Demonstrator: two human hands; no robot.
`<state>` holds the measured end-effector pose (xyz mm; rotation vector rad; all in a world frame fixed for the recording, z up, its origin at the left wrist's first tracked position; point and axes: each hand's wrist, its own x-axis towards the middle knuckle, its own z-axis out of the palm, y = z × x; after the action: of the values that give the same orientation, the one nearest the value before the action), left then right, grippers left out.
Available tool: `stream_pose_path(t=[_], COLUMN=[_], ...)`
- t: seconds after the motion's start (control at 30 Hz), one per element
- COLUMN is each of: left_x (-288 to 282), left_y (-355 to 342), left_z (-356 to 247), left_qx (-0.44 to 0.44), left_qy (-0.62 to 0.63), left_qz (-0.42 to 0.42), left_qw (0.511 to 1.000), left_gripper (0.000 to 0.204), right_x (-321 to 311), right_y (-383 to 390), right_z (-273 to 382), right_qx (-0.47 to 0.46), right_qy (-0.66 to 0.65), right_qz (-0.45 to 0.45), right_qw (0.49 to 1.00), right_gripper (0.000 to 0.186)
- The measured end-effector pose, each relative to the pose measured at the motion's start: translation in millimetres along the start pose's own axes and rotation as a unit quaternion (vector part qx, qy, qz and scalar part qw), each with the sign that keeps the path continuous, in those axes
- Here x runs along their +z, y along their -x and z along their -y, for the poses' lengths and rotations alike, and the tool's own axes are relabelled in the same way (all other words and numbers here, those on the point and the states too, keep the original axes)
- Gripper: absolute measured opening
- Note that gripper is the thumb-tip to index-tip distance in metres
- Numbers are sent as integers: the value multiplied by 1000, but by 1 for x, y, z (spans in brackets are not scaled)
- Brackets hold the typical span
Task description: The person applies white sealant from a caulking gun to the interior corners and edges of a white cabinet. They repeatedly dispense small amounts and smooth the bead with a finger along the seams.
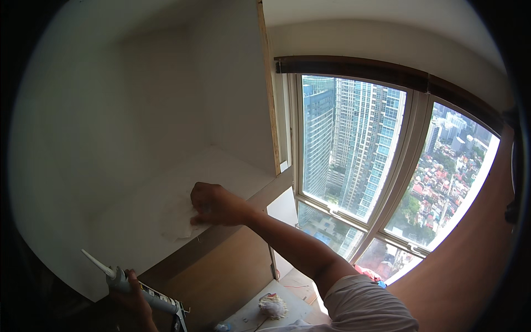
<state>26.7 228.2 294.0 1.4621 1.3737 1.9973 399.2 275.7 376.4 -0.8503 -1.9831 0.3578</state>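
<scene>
At the lower left my left hand (134,301) is closed around a caulking gun (160,300). Its pale tapered nozzle (99,263) points up and to the left, beside the shelf's front edge. My right arm reaches across to the white shelf (149,193) of an open cabinet. The right hand (213,205) is closed, fingers curled down over a thin white cloth or tissue (180,221) on the shelf board. The cloth blends with the white surface, so its outline is faint. The fingertips are partly hidden.
Bare wood shows along the cabinet's side panel edge (269,94). On the right a tall window (354,144) looks onto high-rise buildings. Below the shelf is a brown wooden panel (215,265). A crumpled whitish rag (272,306) lies on a pale surface lower down.
</scene>
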Motion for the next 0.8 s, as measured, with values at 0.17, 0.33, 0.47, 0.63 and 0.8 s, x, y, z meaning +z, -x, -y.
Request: stream_pose_path(t=[0.17,0.33,0.47,0.63,0.8], left_x=[-5,-2,-6,-12,-9], left_y=[2,3,0,-5,-1], left_z=[-6,-6,-1,1,-8], left_qx=[0,11,4,24,24], left_qy=[3,7,-34,-53,-41], left_qz=[35,15,42,57,57], left_qw=[999,1000,999,997,997], left_gripper=[55,51,58,58,53], right_x=[6,4,-1,0,-1], right_y=[1,-6,-2,-4,-10], right_z=[-9,-13,-10,-14,-24], right_qx=[-82,-31,26,-61,-10], right_qy=[26,28,11,-22,-15], right_qz=[36,45,20,69,69], right_qw=[996,998,999,995,997], right_gripper=[26,28,27,20,11])
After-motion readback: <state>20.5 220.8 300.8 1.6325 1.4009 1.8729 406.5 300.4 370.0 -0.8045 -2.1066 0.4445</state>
